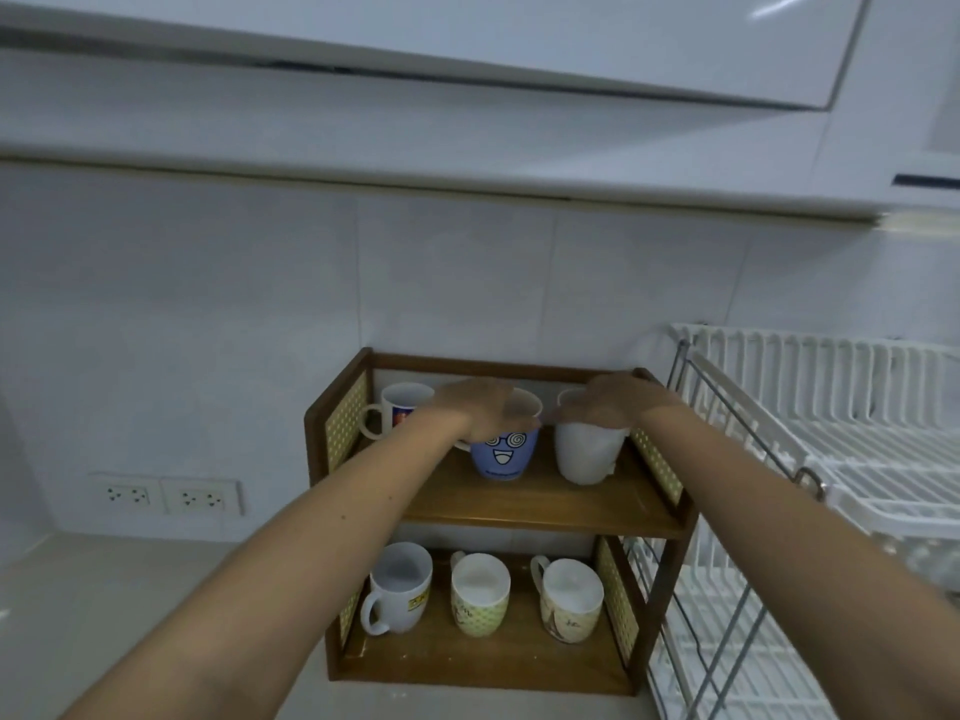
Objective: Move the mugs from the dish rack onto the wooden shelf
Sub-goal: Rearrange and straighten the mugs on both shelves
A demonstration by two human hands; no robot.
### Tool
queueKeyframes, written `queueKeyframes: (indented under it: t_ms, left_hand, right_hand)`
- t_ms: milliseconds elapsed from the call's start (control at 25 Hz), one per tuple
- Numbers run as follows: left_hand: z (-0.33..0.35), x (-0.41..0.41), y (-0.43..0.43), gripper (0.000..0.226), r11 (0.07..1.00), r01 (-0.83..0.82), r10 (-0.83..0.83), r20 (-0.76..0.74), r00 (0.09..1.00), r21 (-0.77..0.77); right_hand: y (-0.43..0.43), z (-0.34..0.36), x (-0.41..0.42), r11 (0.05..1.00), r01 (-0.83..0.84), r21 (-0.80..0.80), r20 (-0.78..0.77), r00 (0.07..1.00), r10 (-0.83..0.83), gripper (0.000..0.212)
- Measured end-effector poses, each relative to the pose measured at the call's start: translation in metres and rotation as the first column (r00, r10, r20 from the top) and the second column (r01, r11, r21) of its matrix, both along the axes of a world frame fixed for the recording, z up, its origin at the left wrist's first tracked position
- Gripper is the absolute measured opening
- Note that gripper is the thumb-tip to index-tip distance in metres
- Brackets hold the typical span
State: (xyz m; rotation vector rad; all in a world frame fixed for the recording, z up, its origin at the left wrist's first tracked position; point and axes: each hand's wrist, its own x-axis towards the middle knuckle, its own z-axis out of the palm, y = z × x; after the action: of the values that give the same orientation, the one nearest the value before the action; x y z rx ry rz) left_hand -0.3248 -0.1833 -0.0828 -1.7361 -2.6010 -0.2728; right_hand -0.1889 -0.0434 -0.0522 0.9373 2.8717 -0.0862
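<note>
Two mugs sit under my hands on the top board of the wooden shelf (pixel 540 504). My left hand (pixel 480 407) lies over the rim of the blue mug (pixel 503 454) with the spiral-eyed face, fingers curled down around its top, gripping it. My right hand (pixel 610 402) covers the mouth of the plain white mug (pixel 587 454) the same way, fingers wrapped over the rim. Both mugs stand upright on the board, close beside each other with a narrow gap between them. The white one stands near the right side panel, with little room on that side.

A third mug, the white mug with a print (pixel 397 410), stands at the back left corner of the top board, its handle toward the left panel. In front of all three the board is bare out to its front edge.

Below, the lower board holds three more: a white mug with a yellow label (pixel 397 595) on the left, a green patterned mug (pixel 479 597) in the middle and a cream mug with drawings (pixel 571 600) on the right, spaced apart, with open wood in front.

The white dish rack (pixel 831 439) stands just beside the shelf's right side. The counter (pixel 130 615) to the left is open, with two wall sockets (pixel 166 495) above it.
</note>
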Motion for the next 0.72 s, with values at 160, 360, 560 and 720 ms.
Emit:
queueKeyframes:
  t_ms: [160, 360, 560, 720]
  left_hand:
    - [-0.004, -0.004, 0.001, 0.069, 0.997, -0.027, 0.029, -0.024, 0.999, 0.073]
    - [-0.007, -0.003, 0.000, 0.066, 0.992, -0.065, 0.066, -0.001, 0.998, 0.108]
    - [-0.007, 0.000, -0.001, 0.066, 0.991, -0.082, 0.083, -0.006, 0.997, 0.103]
    - [-0.008, -0.001, 0.001, 0.072, 0.993, -0.083, 0.085, -0.019, 0.996, 0.088]
  right_hand:
    - [0.000, 0.017, 0.011, 0.981, -0.160, -0.110, 0.057, 0.984, 0.167, 0.071]
    - [-0.001, 0.028, 0.012, 0.986, -0.073, -0.150, 0.116, 0.989, 0.091, 0.079]
    - [-0.004, 0.017, 0.013, 0.999, -0.003, 0.050, 0.118, 0.993, -0.003, 0.085]
    - [0.003, 0.024, 0.021, 0.999, -0.039, 0.035, 0.141, 0.989, 0.033, 0.084]
